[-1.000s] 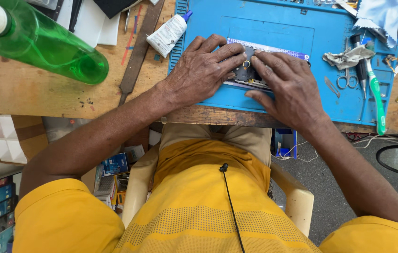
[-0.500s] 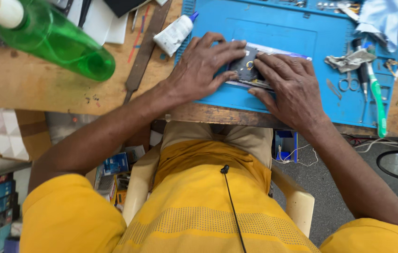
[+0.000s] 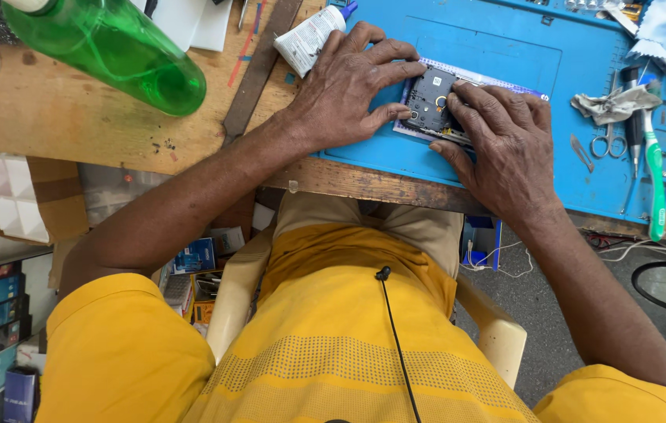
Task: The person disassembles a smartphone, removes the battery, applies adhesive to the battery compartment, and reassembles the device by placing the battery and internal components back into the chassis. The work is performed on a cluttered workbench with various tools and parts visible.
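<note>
Green bottle (image 3: pixel 113 48) lying nearby, both hands (image 3: pixel 427 110) pressing the opened phone (image 3: pixel 429 100).

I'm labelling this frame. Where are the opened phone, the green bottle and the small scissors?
opened phone (image 3: pixel 429 100), head view, on its dark exposed inside.
green bottle (image 3: pixel 117 48), head view, mid-body, lying on its side.
small scissors (image 3: pixel 604 142), head view, on the finger loops.

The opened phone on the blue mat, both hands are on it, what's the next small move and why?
Probably keep the left hand pinning the opened phone flat on the blue mat while the right hand fingertips press along its near edge. Both hands already bracket the dark body, and the scissors and green toothbrush lie untouched to the right.
</note>
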`<state>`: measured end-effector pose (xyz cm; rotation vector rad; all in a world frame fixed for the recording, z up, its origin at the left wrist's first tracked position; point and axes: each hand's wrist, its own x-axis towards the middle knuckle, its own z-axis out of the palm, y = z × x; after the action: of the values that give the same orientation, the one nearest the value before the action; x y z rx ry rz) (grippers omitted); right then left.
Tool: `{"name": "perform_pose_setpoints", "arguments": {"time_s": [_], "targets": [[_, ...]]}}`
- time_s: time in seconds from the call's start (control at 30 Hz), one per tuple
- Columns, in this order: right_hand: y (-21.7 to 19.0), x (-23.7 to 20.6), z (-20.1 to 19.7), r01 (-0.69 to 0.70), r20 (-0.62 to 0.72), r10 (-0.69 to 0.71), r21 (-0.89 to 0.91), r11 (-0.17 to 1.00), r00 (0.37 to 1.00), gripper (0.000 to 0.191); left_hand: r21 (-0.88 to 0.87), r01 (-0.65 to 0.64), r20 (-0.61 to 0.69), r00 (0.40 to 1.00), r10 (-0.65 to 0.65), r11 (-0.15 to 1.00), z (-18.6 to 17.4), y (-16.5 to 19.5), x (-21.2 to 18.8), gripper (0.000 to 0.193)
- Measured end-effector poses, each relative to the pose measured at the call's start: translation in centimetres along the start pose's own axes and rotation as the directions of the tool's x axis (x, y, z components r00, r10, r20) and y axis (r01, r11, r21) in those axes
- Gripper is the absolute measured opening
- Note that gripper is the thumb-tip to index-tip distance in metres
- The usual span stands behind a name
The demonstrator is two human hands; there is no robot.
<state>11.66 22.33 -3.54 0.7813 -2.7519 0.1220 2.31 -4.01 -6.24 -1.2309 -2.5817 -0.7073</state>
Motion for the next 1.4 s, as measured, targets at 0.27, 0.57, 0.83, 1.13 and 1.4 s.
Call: {"name": "perform_pose_setpoints", "arguments": {"time_s": [0.27, 0.57, 0.83, 1.13, 1.4], "targets": [[0.5, -0.7, -0.4, -0.011, -0.001, 0.011, 0.013, 1.0, 1.0, 0.043, 0.101, -0.168, 0.006, 0.986, 0.168, 0.981, -0.1, 1.5, -1.6, 0.051], [-0.5, -1.8, -0.1, -0.008, 0.066, 0.01, -0.028, 1.0, 0.998, 0.057, 0.181, -0.175, 0.133, 0.979, 0.152, 0.968, -1.7, 3.8, -2.1, 0.058], [-0.8, -1.2, 0.1, -0.007, 0.07, 0.004, 0.041, 0.999, 0.998, 0.059, 0.135, -0.209, 0.214, 0.961, 0.178, 0.969, -2.2, 3.2, -1.8, 0.059], [9.8, -1.0, -4.5, -0.256, -0.327, 0.364, 0.329, 0.909, 0.872, 0.047, 0.068, -0.207, 0.148, 0.97, 0.195, 0.976, -3.2, 4.7, 0.2, 0.053], [22.1, 4.5, -3.7, -0.301, -0.281, 0.268, -0.079, 0.951, 0.922, 0.017, -0.058, -0.161, 0.133, 0.977, 0.167, 0.985, -2.0, 4.3, 0.9, 0.044]]}}
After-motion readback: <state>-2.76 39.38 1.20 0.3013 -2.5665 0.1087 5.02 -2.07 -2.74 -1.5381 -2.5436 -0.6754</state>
